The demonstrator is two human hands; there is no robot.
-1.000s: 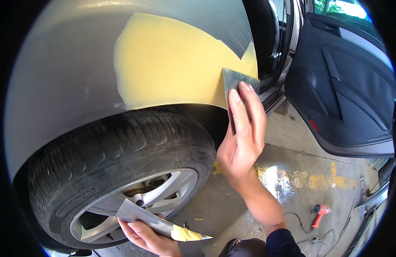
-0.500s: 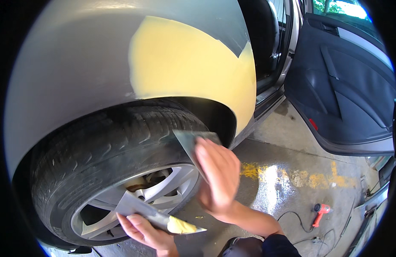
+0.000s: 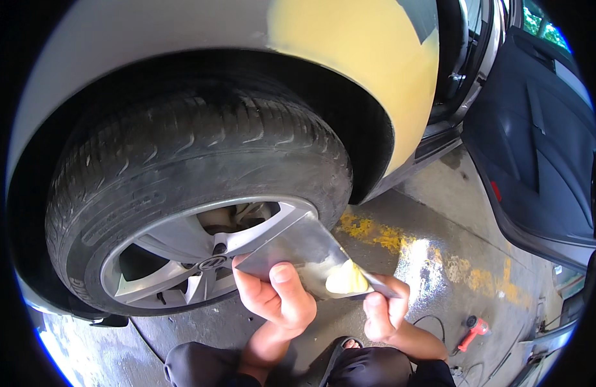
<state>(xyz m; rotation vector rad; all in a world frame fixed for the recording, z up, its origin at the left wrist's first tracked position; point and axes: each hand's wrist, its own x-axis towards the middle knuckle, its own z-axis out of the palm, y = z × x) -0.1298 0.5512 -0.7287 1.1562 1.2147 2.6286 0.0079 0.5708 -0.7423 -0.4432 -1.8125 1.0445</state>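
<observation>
Down at the bottom edge, a pair of dark-clad knees [image 3: 198,364] can be seen, with a sandalled foot [image 3: 351,344] beside the right one. Just past them, a grey metal plate [image 3: 288,248] is gripped by the left hand [image 3: 280,302], fingers and thumb closed on its near edge. A lump of pale yellow filler [image 3: 347,278] is carried toward the plate's right end, and right by it a thin blade [image 3: 383,287], seen almost edge-on, is pinched in the right hand [image 3: 388,313]. Whether the lump is actually touched by it can't be told. Looks like filler is being gathered or worked on the plate, so a steady plate and a low, flat blade edge would be called for next.

Behind all that, the silver wheel [image 3: 175,238] and tyre [image 3: 207,155] are partly covered, then comes the car's panel with its smooth yellow patch [image 3: 349,51]. Off right, a red tool [image 3: 472,332] is left on the floor [image 3: 433,187], below the car door [image 3: 536,116].

Compared with half a second ago, the blade has been brought from over the tyre to the plate, and less of the patch is shown.
</observation>
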